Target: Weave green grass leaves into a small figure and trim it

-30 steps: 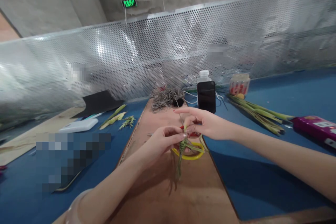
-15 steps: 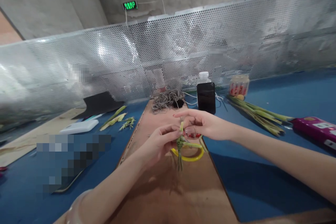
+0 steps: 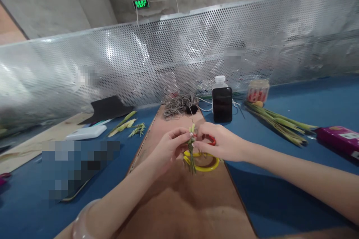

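Note:
My left hand (image 3: 173,145) pinches a small bundle of green leaf strips (image 3: 191,153) between thumb and fingers; it looks plaited, with loose ends hanging down and a pale tip on top. My right hand (image 3: 217,140) closes on the same bundle from the other side, its thumb and fingertips pressed to it. Beside the right fingers shows a curved red piece (image 3: 211,140), too partly hidden to name. Below the hands a yellow ring (image 3: 206,168) lies on the brown board (image 3: 196,201).
Tangled grey cord (image 3: 179,106) lies at the board's far end. Behind stand a black phone (image 3: 222,104), a bottle (image 3: 220,79) and a jar (image 3: 258,90). Long green leaves (image 3: 280,123) and a purple packet (image 3: 340,140) are right; leaf scraps (image 3: 123,127) and a white case (image 3: 86,132) left.
My right hand has turned and lowered, its raised fingers folding in against the bundle. A strip that stuck out to the right no longer shows. My left hand keeps its pinch.

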`<state>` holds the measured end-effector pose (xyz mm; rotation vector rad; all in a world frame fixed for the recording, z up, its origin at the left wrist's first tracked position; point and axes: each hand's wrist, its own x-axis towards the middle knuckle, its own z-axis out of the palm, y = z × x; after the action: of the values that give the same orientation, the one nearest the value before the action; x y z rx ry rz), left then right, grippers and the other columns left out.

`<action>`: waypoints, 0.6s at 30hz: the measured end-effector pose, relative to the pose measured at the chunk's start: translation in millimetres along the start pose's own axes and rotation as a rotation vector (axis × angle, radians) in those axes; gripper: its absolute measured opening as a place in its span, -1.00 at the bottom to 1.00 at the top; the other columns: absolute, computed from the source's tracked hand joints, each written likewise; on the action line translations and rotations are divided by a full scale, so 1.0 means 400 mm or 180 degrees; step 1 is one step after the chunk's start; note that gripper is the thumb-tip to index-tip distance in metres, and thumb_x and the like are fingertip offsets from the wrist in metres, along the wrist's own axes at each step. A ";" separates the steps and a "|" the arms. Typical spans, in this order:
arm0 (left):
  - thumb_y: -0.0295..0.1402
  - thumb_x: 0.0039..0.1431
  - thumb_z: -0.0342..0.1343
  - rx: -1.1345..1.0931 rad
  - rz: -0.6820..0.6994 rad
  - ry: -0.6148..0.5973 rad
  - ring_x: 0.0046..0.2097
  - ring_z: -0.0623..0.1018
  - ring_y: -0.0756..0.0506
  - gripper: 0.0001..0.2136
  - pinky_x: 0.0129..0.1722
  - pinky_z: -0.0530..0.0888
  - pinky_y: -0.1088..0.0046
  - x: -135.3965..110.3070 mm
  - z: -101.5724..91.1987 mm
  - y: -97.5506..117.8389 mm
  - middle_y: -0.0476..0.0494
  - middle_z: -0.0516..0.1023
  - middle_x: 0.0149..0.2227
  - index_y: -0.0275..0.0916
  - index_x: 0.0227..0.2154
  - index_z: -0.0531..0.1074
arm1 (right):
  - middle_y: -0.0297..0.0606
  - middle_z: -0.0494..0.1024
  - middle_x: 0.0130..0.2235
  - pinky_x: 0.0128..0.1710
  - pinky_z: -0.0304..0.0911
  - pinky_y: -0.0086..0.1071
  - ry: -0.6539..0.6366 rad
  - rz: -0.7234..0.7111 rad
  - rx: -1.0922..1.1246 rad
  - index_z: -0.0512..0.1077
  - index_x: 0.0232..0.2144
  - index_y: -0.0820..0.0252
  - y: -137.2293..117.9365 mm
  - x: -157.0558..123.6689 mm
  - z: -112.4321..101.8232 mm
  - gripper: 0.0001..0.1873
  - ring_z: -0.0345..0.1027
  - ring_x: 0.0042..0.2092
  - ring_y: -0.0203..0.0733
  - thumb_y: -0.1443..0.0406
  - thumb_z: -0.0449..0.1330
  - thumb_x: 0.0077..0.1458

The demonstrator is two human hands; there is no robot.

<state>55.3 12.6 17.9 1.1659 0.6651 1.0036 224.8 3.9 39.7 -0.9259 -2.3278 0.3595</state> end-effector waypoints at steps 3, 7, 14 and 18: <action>-0.38 -0.10 0.16 0.0027 0.0043 -0.0017 -0.39 0.42 0.02 -0.90 -0.33 0.33 0.51 0.001 -0.002 -0.002 -0.06 0.44 -0.45 -0.31 -0.52 0.39 | -0.37 0.28 -0.58 -0.53 0.03 -0.49 -0.0234 0.0173 0.0114 0.28 -0.56 0.27 0.002 0.003 -0.002 -0.78 0.09 -0.53 -0.40 0.24 0.03 0.02; -0.39 -0.12 0.17 0.0058 0.0044 0.0074 -0.40 0.42 0.03 -0.90 -0.34 0.33 0.51 0.001 -0.002 -0.003 -0.03 0.44 -0.48 -0.31 -0.53 0.40 | -0.36 0.29 -0.57 -0.53 0.01 -0.50 -0.0317 0.0245 0.0203 0.29 -0.56 0.28 0.005 0.004 -0.004 -0.76 0.09 -0.52 -0.40 0.24 0.00 0.04; -0.37 -0.11 0.16 0.0268 0.0087 0.0142 -0.41 0.42 0.04 -0.90 -0.36 0.33 0.52 0.002 -0.010 -0.005 -0.04 0.44 -0.46 -0.30 -0.51 0.42 | -0.38 0.23 -0.59 -0.52 -0.01 -0.49 -0.0285 0.0136 0.0002 0.24 -0.63 0.28 0.018 0.007 0.002 -0.71 0.02 -0.53 -0.41 0.26 -0.02 0.06; -0.38 -0.09 0.15 0.0251 0.0115 0.0157 -0.42 0.42 0.04 -0.91 -0.36 0.33 0.52 0.002 -0.011 -0.002 -0.03 0.44 -0.47 -0.30 -0.52 0.41 | -0.37 0.23 -0.57 -0.49 0.00 -0.48 -0.0272 0.0023 0.0083 0.23 -0.63 0.27 0.016 0.012 -0.003 -0.71 0.02 -0.50 -0.40 0.28 -0.05 0.08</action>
<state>52.3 15.1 16.0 1.2290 0.7307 1.0474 226.2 11.8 39.7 -0.9234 -2.3917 0.4391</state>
